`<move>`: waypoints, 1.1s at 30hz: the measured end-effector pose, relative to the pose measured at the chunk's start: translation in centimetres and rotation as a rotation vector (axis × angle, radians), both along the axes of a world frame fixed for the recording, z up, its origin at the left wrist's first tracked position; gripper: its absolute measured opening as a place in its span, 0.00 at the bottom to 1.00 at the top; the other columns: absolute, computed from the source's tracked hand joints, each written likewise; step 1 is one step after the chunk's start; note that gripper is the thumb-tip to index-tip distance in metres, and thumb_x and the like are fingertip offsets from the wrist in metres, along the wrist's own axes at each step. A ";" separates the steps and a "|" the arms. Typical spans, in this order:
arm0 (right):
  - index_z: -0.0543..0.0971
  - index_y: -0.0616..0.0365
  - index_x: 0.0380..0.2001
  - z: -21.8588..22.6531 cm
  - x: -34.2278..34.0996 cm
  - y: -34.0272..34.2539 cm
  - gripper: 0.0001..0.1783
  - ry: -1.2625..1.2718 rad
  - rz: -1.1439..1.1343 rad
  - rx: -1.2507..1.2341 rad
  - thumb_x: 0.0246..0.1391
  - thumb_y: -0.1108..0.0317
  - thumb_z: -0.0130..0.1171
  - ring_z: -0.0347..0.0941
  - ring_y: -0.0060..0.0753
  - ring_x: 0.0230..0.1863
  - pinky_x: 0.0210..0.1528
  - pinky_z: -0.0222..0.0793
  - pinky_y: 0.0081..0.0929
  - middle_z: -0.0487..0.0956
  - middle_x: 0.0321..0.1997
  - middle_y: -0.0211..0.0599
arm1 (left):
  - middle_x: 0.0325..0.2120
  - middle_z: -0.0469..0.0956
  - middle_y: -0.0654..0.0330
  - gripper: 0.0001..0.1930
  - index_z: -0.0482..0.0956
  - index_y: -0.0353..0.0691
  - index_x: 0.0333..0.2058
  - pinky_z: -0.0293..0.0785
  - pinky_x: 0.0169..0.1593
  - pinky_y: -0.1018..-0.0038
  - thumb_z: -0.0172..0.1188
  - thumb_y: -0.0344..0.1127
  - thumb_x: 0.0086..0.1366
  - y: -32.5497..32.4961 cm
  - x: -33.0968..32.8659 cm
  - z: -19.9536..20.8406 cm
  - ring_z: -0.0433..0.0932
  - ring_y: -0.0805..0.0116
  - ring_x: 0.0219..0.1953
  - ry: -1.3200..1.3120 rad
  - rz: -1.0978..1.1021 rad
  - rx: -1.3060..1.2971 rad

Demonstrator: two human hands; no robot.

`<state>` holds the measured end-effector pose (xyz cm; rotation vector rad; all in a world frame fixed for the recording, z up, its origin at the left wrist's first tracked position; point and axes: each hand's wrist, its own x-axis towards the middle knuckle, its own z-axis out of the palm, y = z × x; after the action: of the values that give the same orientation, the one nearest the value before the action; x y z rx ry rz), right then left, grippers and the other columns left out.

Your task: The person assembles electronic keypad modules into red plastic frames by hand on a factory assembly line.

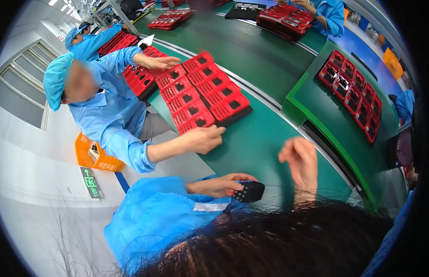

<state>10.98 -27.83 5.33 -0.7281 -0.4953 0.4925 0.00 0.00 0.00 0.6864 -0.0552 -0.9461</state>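
My left hand (222,184) is closed around a small black device (249,191) with rows of light marks like keys, held above the green belt's near edge. To its right my right hand (301,159) is raised over the green surface, slightly blurred. Its fingers are loosely bent and apart, and I see nothing in them. Beyond my hands, red trays (203,90) with black parts in their pockets lie on the belt. A co-worker's hands are at them, one at the far edge and one at the near corner.
The green conveyor belt (256,147) runs away to the upper left. A green-edged side table (311,92) at the right bears another red tray (350,92). More red tray stacks (286,21) stand farther off, beside other workers. An orange crate (96,154) is on the left.
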 end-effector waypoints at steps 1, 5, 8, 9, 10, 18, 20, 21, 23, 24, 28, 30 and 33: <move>0.77 0.67 0.57 0.1 0.3 3.0 0.18 0.000 0.030 0.004 0.70 0.67 0.57 0.83 0.41 0.51 0.55 0.82 0.35 0.82 0.55 0.48 | 0.64 0.73 0.53 0.43 0.64 0.32 0.69 0.70 0.68 0.68 0.72 0.47 0.62 1.9 -1.1 0.4 0.75 0.65 0.64 0.005 -0.037 0.090; 0.76 0.68 0.57 -4.3 -1.2 6.8 0.18 0.530 -0.244 -0.321 0.68 0.70 0.59 0.83 0.41 0.52 0.56 0.80 0.33 0.81 0.55 0.47 | 0.65 0.71 0.53 0.43 0.64 0.31 0.69 0.69 0.69 0.68 0.70 0.47 0.62 5.4 -3.4 0.6 0.74 0.66 0.65 0.028 0.014 0.171; 0.60 0.69 0.72 -5.1 -3.6 9.3 0.36 0.538 -0.234 -0.430 0.65 0.74 0.60 0.71 0.44 0.68 0.70 0.69 0.37 0.65 0.73 0.53 | 0.65 0.72 0.50 0.47 0.63 0.29 0.69 0.69 0.69 0.67 0.68 0.51 0.56 6.3 -4.6 2.8 0.75 0.64 0.65 0.098 0.183 0.245; 0.60 0.69 0.72 -4.7 -4.2 10.0 0.36 0.551 -0.244 -0.431 0.65 0.74 0.60 0.71 0.44 0.68 0.70 0.69 0.37 0.65 0.73 0.53 | 0.65 0.72 0.50 0.47 0.63 0.29 0.69 0.69 0.69 0.67 0.68 0.51 0.56 6.6 -4.5 2.6 0.75 0.64 0.65 0.108 0.170 0.245; 0.57 0.72 0.72 -4.2 -4.9 11.1 0.38 0.575 -0.266 -0.408 0.64 0.75 0.60 0.69 0.48 0.69 0.72 0.66 0.39 0.64 0.73 0.55 | 0.64 0.72 0.49 0.49 0.63 0.27 0.68 0.70 0.69 0.66 0.69 0.54 0.54 7.1 -4.6 2.1 0.76 0.62 0.64 0.072 0.198 0.199; 0.42 0.76 0.76 -3.9 -3.2 18.3 0.50 0.683 -0.400 -0.293 0.62 0.73 0.63 0.70 0.45 0.65 0.64 0.69 0.37 0.67 0.68 0.54 | 0.61 0.74 0.46 0.53 0.63 0.27 0.67 0.74 0.66 0.58 0.73 0.55 0.51 9.4 -3.9 1.7 0.78 0.54 0.62 0.032 0.413 0.076; 0.41 0.76 0.76 -4.2 -1.7 18.9 0.52 0.689 -0.416 -0.344 0.62 0.72 0.64 0.75 0.40 0.59 0.55 0.74 0.33 0.71 0.63 0.50 | 0.61 0.74 0.45 0.55 0.63 0.28 0.68 0.77 0.64 0.51 0.73 0.58 0.48 10.3 -3.8 1.5 0.78 0.50 0.61 -0.007 0.525 0.145; 0.51 0.72 0.73 -4.5 -0.8 19.1 0.45 0.681 -0.427 -0.378 0.62 0.68 0.65 0.76 0.33 0.50 0.44 0.71 0.27 0.74 0.55 0.43 | 0.61 0.74 0.45 0.55 0.63 0.28 0.68 0.77 0.64 0.51 0.73 0.58 0.48 10.8 -3.7 1.3 0.78 0.50 0.61 -0.009 0.528 0.143; 0.61 0.69 0.69 -4.9 0.6 19.5 0.39 0.692 -0.442 -0.413 0.63 0.65 0.67 0.77 0.26 0.42 0.34 0.68 0.21 0.77 0.46 0.35 | 0.62 0.73 0.45 0.55 0.63 0.31 0.69 0.77 0.64 0.50 0.73 0.58 0.48 12.0 -3.7 2.1 0.78 0.49 0.61 0.000 0.615 0.201; 0.70 0.64 0.59 -5.4 1.3 19.4 0.27 0.672 -0.425 -0.497 0.64 0.62 0.65 0.74 0.21 0.36 0.30 0.65 0.21 0.76 0.40 0.31 | 0.64 0.72 0.46 0.53 0.63 0.32 0.70 0.75 0.65 0.49 0.72 0.58 0.52 12.6 -4.0 2.3 0.75 0.48 0.64 -0.017 0.623 0.173; 0.76 0.50 0.28 -6.7 3.0 18.6 0.14 0.515 -0.454 -0.719 0.67 0.57 0.62 0.66 0.15 0.23 0.20 0.54 0.20 0.70 0.23 0.21 | 0.64 0.72 0.46 0.49 0.65 0.33 0.69 0.70 0.69 0.51 0.71 0.56 0.54 12.2 -2.8 2.1 0.74 0.49 0.65 0.006 0.732 0.111; 0.75 0.50 0.27 -6.9 2.1 17.1 0.15 0.491 -0.445 -0.773 0.68 0.57 0.62 0.65 0.15 0.21 0.19 0.52 0.19 0.69 0.21 0.20 | 0.65 0.72 0.46 0.48 0.64 0.34 0.69 0.69 0.70 0.49 0.71 0.53 0.55 10.9 -2.7 2.8 0.74 0.49 0.66 0.023 0.736 0.080; 0.72 0.46 0.25 -6.3 0.2 13.5 0.17 0.473 -0.455 -0.749 0.67 0.56 0.64 0.64 0.11 0.21 0.17 0.49 0.15 0.67 0.22 0.17 | 0.65 0.71 0.46 0.44 0.64 0.36 0.69 0.67 0.71 0.45 0.70 0.48 0.57 8.8 -0.7 4.2 0.73 0.47 0.67 0.007 0.684 -0.017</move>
<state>11.21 -14.36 -1.01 -1.3535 0.3302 0.3945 -0.72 8.84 4.21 0.6238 0.1702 -0.2895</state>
